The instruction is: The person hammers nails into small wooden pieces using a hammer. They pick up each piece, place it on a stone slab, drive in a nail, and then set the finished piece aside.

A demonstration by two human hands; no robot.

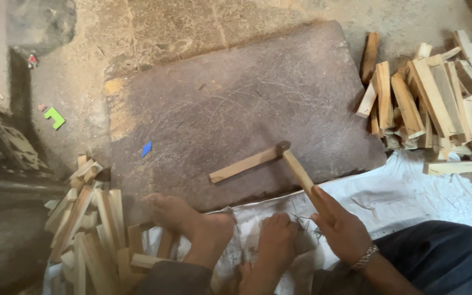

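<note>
Hammer point(299, 170) | handle runs diagonally, head up-left on wood strip point(244, 165) | right hand point(341, 228) grips handle (left hand point(276, 240) on nails, grip unclear)

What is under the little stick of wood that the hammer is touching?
The wooden stick lies flat on a big dark stone slab, scratched all over. The hammer, held in the right hand, rests at its end. The stone directly beneath the stick is covered.

Dim, soft daylight from the upper right; left edge shadowed; slight blur throughout.
</note>
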